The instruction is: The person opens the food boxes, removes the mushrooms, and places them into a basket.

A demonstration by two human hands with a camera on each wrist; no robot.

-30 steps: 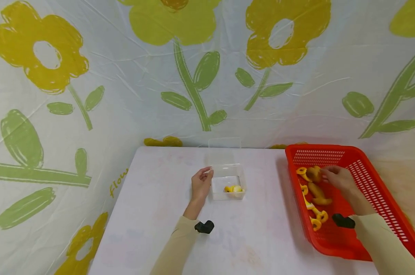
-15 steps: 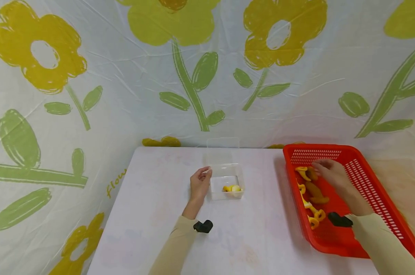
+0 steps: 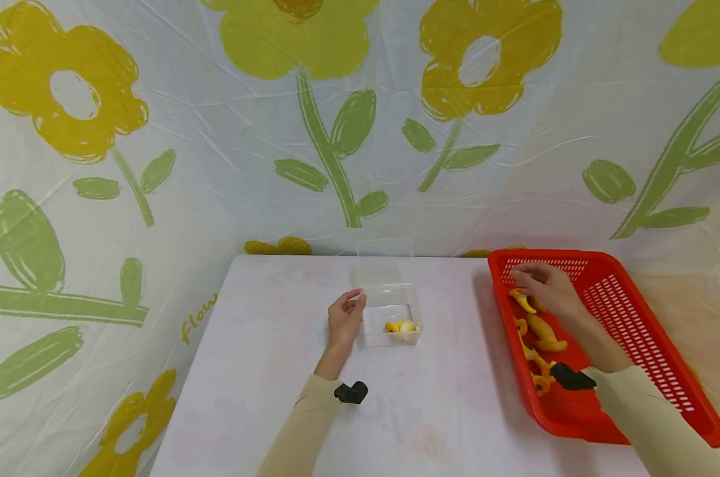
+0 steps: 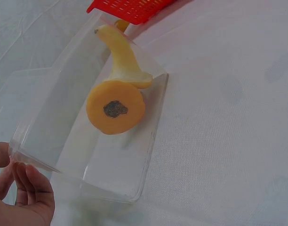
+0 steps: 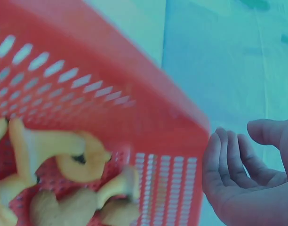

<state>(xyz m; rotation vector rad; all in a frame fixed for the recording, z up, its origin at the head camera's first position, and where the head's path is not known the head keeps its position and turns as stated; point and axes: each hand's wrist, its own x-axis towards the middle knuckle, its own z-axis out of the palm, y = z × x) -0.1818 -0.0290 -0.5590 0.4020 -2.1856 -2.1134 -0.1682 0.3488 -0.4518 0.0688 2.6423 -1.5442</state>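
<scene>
At mid-table my left hand [image 3: 346, 318] pinches the left rim of a clear plastic box [image 3: 383, 340] between thumb and fingers. Inside it lie a round yellow-orange mushroom [image 4: 118, 127] with a dark patch and a paler yellow mushroom [image 4: 123, 56] with a long stem. My right hand [image 3: 547, 285] hovers over the back left of the red basket [image 3: 580, 424], its fingers loosely bent and the thumb apart, nothing between them. Beneath it the basket holds several yellow mushrooms [image 5: 83, 169] and brown mushrooms [image 3: 541, 331], partly covered by the hand in the head view.
The box's clear lid [image 3: 385, 265] stands raised at its back. Basket walls [image 5: 148, 89] rise around the mushrooms on the table's right side. A flower-printed cloth [image 3: 228, 165] hangs behind the white table [image 3: 264, 397].
My right hand has moved left and back across the basket, away from a brown mushroom it was reaching at, toward the left rim. My left hand stays on the box.
</scene>
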